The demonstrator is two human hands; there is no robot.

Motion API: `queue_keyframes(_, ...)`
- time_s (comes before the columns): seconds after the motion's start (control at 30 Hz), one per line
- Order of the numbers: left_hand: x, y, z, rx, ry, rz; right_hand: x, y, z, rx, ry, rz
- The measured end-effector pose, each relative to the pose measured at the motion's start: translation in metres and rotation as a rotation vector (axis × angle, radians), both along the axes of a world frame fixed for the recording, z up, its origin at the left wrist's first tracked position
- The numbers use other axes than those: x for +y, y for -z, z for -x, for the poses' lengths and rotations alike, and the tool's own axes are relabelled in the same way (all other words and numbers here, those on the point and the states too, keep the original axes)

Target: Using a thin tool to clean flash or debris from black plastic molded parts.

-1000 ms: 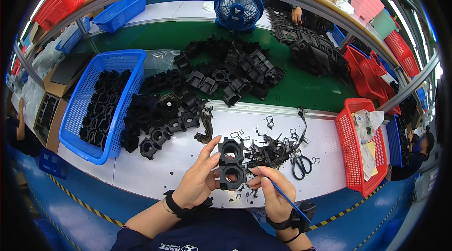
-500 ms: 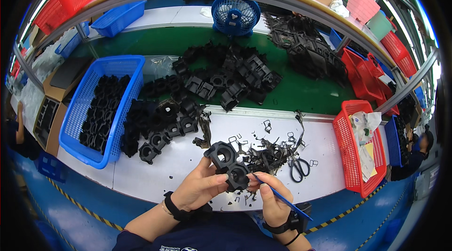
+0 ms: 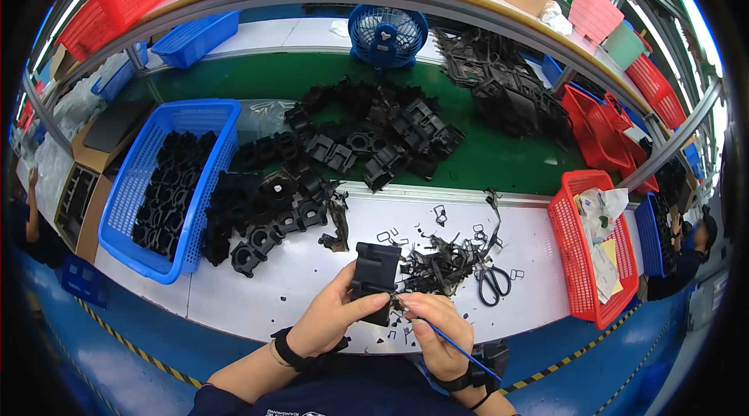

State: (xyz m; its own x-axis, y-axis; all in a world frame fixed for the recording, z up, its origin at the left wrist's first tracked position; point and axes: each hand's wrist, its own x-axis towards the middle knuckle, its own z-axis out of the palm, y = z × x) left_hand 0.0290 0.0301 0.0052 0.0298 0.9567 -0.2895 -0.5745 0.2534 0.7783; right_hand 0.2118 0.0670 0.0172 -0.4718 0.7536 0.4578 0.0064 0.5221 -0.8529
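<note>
My left hand (image 3: pixel 331 319) grips a black molded plastic part (image 3: pixel 377 266), its flat, ribbed side facing up. A slim blue-handled tool (image 3: pixel 468 357), like a trimming knife, is in my closed right hand (image 3: pixel 441 335). The tool's tip is at the part's lower right edge, largely hidden by my fingers. Just beyond my hands lies a heap of black plastic scraps (image 3: pixel 441 266), with small loose bits scattered around. Black-handled scissors (image 3: pixel 493 286) rest to the right of the heap.
At the left, a blue basket (image 3: pixel 117 205) holds rows of black parts. More black parts (image 3: pixel 273 217) are piled beside it and on the green surface (image 3: pixel 499 170) behind. A red basket (image 3: pixel 569 260) with papers stands at the right. A blue fan (image 3: pixel 388 35) sits at the back.
The black part has been turned in my left hand, from its round openings to a flat side. My right hand and the tool have shifted slightly left and down.
</note>
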Motion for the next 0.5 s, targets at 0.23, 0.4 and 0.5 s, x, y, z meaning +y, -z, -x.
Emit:
queue_keyframes(0.23,0.000,-0.011,0.003,0.205,0.101,-0.021,0.001,0.003,0.001,-0.025,0.043,0.044)
queue_keyframes(0.4,-0.003,-0.007,0.005,0.156,0.093,-0.317,0.002,0.010,-0.001,0.026,0.077,0.177)
queue_keyframes(0.5,-0.004,-0.007,0.007,0.122,0.139,-0.302,0.002,0.011,-0.003,0.033,0.097,0.213)
